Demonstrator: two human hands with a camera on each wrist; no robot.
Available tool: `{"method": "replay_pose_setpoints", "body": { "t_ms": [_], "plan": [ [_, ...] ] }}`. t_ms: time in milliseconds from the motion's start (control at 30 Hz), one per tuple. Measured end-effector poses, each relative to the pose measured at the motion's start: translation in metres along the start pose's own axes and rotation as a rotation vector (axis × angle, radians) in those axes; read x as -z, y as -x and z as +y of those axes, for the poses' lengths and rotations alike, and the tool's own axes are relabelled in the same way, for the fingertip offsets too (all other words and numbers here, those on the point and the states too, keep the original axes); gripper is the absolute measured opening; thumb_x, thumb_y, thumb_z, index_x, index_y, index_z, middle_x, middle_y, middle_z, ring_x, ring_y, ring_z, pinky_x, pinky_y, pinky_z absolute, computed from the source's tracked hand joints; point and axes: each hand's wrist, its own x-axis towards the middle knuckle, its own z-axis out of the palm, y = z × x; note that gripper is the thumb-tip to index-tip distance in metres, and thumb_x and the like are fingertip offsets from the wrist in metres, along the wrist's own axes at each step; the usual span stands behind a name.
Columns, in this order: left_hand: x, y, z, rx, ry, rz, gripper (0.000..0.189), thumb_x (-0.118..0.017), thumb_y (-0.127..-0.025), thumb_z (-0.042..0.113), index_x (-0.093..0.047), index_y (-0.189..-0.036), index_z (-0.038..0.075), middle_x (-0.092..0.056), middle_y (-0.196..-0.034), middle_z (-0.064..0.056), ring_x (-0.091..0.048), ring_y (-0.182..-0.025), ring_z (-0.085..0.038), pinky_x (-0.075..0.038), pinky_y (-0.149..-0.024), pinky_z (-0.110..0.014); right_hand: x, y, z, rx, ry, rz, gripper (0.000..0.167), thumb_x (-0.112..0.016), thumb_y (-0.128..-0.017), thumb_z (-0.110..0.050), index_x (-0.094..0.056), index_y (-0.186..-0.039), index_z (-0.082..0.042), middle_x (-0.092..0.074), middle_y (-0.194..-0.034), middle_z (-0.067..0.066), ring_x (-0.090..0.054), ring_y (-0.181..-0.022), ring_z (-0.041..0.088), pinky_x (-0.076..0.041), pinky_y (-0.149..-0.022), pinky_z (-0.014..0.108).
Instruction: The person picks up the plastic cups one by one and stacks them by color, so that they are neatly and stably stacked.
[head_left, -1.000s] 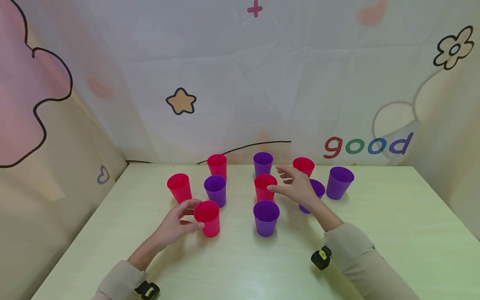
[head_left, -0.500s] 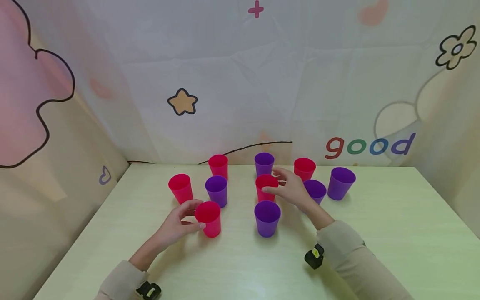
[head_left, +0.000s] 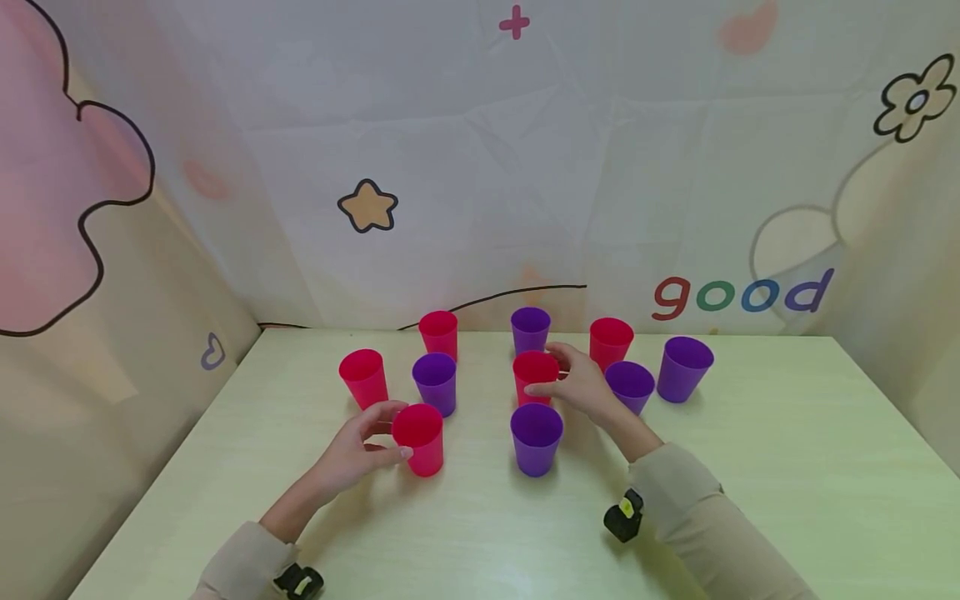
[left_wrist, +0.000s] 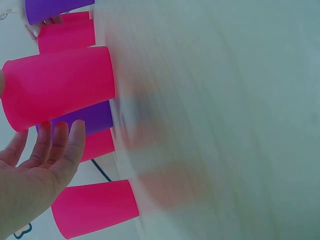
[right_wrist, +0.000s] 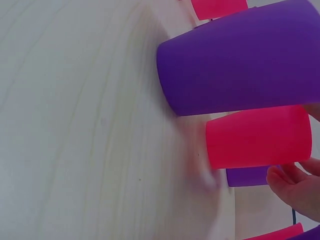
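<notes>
In the head view, my left hand (head_left: 351,454) holds the front-left red plastic cup (head_left: 424,446), thumb on the near side and fingers behind. The left wrist view shows the fingertips at the side of this cup (left_wrist: 60,85). Further back, my right hand (head_left: 587,388) reaches around the middle red cup (head_left: 529,373), its thumb across the front. That cup (right_wrist: 260,139) has fingertips at its side near the rim in the right wrist view. Directly in front of it stands a purple cup (head_left: 536,446). All these cups are upright, mouths up.
Left of centre are a purple cup (head_left: 437,387) and two red cups, one at the left (head_left: 365,382) and one behind (head_left: 440,335). A purple cup (head_left: 530,329) stands behind the middle one. A red cup (head_left: 611,340) and two purple cups (head_left: 684,371) stand at the right.
My right hand has moved left and slightly down, from beside the middle red cup to around it. The left hand stays at its red cup.
</notes>
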Motion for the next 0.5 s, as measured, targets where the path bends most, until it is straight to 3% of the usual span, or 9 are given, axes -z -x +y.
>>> {"method": "replay_pose_setpoints", "body": {
  "t_ms": [500],
  "plan": [
    [-0.0005, -0.0018, -0.0019, 0.014, -0.018, 0.007, 0.056, -0.071, -0.078, 0.011, -0.045, -0.127, 0.006, -0.052, -0.118, -0.012, -0.050, -0.106, -0.029, -0.048, -0.078, -0.034, -0.0044, -0.0007, 0.0052, 0.017, -0.048, 0.010, 0.069, -0.076, -0.073, -0.016, -0.041, -0.131, -0.006, -0.050, -0.124, 0.014, -0.050, -0.110, 0.031, -0.047, -0.086, 0.040]
  ]
}}
